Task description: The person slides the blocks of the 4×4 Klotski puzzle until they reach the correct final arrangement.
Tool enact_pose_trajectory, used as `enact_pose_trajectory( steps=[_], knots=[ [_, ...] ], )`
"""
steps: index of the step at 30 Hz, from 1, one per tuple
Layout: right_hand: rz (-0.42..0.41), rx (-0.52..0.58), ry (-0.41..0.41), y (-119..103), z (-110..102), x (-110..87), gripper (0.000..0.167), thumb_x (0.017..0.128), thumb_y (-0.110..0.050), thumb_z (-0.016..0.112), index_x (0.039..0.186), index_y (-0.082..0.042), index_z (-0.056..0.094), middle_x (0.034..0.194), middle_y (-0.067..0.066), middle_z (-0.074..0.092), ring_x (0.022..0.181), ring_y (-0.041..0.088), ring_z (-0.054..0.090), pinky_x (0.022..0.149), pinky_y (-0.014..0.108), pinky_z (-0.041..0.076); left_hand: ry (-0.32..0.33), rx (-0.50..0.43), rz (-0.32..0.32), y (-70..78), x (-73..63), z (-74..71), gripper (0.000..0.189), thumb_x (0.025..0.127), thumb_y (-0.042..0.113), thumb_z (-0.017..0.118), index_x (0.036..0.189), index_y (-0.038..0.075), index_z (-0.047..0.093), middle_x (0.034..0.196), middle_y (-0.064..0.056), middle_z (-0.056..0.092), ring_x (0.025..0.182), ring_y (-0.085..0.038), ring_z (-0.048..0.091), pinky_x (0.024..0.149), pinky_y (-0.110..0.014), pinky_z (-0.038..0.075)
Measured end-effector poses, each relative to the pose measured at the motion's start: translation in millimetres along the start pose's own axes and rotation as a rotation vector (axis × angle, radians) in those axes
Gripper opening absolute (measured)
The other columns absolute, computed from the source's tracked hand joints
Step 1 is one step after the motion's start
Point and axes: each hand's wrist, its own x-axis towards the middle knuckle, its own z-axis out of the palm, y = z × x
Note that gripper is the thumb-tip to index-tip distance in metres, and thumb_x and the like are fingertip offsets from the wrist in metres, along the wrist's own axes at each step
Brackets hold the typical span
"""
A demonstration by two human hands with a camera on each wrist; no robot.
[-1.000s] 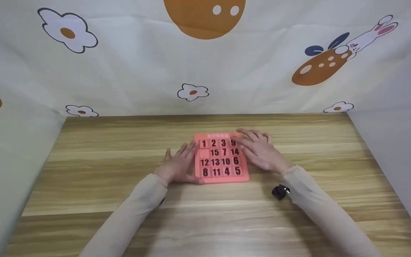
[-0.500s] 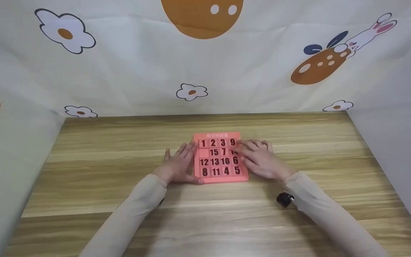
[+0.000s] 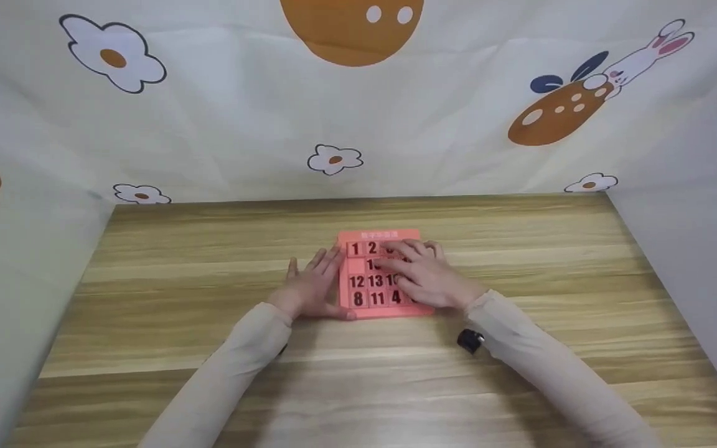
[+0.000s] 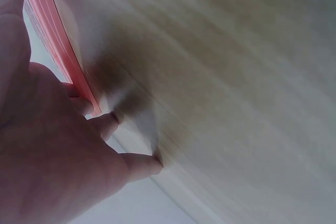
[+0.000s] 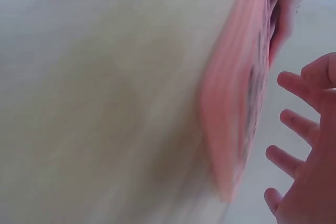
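A pink number slide puzzle lies on the table, its black-numbered tiles facing up and a gap under tile 1. My left hand rests along its left side, thumb at the near corner, fingers stretched up the edge. In the left wrist view, two fingers of that hand touch the tabletop beyond the puzzle's side. My right hand is over the right half of the tiles, hiding several, its fingertips near tiles 3 and 15. The right wrist view shows its fingers spread and slightly bent, holding nothing.
The wood-grain table runs back to a pale printed cloth, which also hangs at both sides. A small black device sits beneath the right wrist.
My right hand draws back from the puzzle's top right to its right edge, then moves left over the tiles. The left hand stays in place. The visible tiles keep their places.
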Motion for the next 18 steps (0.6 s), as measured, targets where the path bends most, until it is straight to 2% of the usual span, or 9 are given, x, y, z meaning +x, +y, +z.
enact_pose_trajectory(
  steps=[3,8,11,15,17,18],
  knots=[
    [0.025,-0.037,-0.016,-3,2,10.1,0.045,0.096,-0.024,0.042,0.139,-0.017,0.054,0.154,0.012,0.028,0.137,0.038,0.025,0.104,0.061,0.019,0.011,0.002,0.007,0.0,0.6,0.8,0.12,0.075,0.063,0.072,0.156,0.008,0.002,0.162,-0.007,-0.004,0.146,-0.029,-0.001,0.11,-0.066,-0.001],
    [0.016,-0.066,-0.08,-9,6,18.7,0.049,0.098,-0.027,0.041,0.147,-0.024,0.045,0.158,0.012,0.019,0.14,0.039,0.017,0.106,0.064,0.016,0.01,-0.002,0.006,-0.5,-0.1,0.9,0.12,0.075,0.064,0.071,0.156,0.009,0.002,0.162,-0.005,-0.004,0.146,-0.028,-0.002,0.109,-0.066,-0.002],
    [0.039,-0.08,0.001,-7,4,16.6,0.045,0.096,-0.023,0.047,0.141,-0.019,0.053,0.156,0.013,0.024,0.139,0.039,0.02,0.106,0.065,0.016,0.009,-0.009,0.003,0.0,-1.2,0.1,0.121,0.074,0.065,0.071,0.156,0.01,0.002,0.161,-0.005,-0.005,0.146,-0.028,-0.003,0.109,-0.065,-0.003],
    [0.115,-0.109,0.141,2,0,8.5,0.031,0.093,-0.02,0.053,0.118,-0.01,0.068,0.147,0.014,0.038,0.135,0.036,0.027,0.106,0.06,0.019,0.005,-0.012,0.0,1.0,-1.7,-0.7,0.122,0.073,0.065,0.071,0.156,0.009,0.001,0.161,-0.006,-0.006,0.146,-0.028,-0.004,0.109,-0.065,-0.003],
    [0.125,-0.095,0.134,5,0,5.2,0.032,0.093,-0.021,0.052,0.117,-0.009,0.069,0.147,0.014,0.037,0.135,0.037,0.025,0.105,0.06,0.018,0.001,-0.014,-0.003,1.1,-1.6,-0.5,0.122,0.073,0.065,0.071,0.156,0.009,0.001,0.161,-0.006,-0.007,0.146,-0.028,-0.004,0.109,-0.065,-0.003],
    [0.119,-0.079,0.107,6,1,4.1,0.035,0.093,-0.023,0.051,0.121,-0.01,0.067,0.149,0.015,0.035,0.136,0.038,0.023,0.105,0.061,0.018,0.0,-0.016,-0.004,1.0,-1.3,-0.2,0.122,0.073,0.065,0.071,0.156,0.009,0.001,0.161,-0.006,-0.007,0.146,-0.028,-0.004,0.109,-0.065,-0.003]
  ],
)
